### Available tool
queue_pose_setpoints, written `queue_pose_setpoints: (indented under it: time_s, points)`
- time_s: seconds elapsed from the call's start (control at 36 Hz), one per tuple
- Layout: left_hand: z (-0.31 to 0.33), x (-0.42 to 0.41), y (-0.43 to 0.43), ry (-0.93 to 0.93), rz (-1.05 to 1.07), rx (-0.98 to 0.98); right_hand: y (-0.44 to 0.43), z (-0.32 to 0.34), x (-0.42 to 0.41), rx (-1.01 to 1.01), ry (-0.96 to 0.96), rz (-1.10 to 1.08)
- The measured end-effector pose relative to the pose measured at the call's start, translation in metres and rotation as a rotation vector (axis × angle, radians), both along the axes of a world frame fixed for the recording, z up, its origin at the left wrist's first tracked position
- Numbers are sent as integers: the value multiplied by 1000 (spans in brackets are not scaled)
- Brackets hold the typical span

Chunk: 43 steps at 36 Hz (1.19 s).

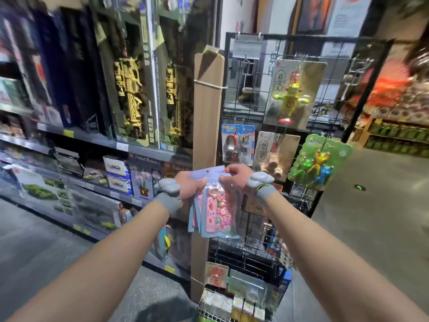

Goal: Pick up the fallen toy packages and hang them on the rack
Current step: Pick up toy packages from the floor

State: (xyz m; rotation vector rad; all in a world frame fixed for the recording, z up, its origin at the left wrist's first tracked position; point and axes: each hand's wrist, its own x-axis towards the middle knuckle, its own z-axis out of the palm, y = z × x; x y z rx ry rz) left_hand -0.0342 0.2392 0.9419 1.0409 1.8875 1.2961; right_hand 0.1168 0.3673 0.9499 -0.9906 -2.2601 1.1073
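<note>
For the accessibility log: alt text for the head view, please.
The left hand and right hand hold a bunch of pink toy packages by their tops before a black wire rack where other packages hang. Shelves of boxed toys stand at left.

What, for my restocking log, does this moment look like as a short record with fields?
left hand: grips several pink toy packages near their tops
right hand: pinches the top edge of the front one
rack: wire grid, ahead of the hands
already hanging: frog package, yellow figure package
status: held packages not yet hung
</note>
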Motion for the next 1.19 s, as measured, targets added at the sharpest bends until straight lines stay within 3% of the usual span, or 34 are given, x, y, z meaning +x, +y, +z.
queue_pose_setpoints:
  time_s: [0.19, 0.39, 0.61, 0.75, 1.03, 1.19]
  points:
    - [29, -9, 16, 23, -35, 21, 5, 36, 1, 64, 60, -37]
    - [68, -11, 29, 162, -43, 81, 17, 77, 1, 178, 58, -79]
    - [119, -24, 36, 282, -66, 163, 18, 140, -4, 261, 207, -56]
    - [133, -26, 36, 208, -21, 232, 25, 171, -2, 261, 253, -57]
    - [174, -40, 23, 290, 109, 231, 43, 233, -13, 418, 331, -172]
    - [189, -48, 7, 285, 138, 199, 53, 251, -15, 353, 419, -226]
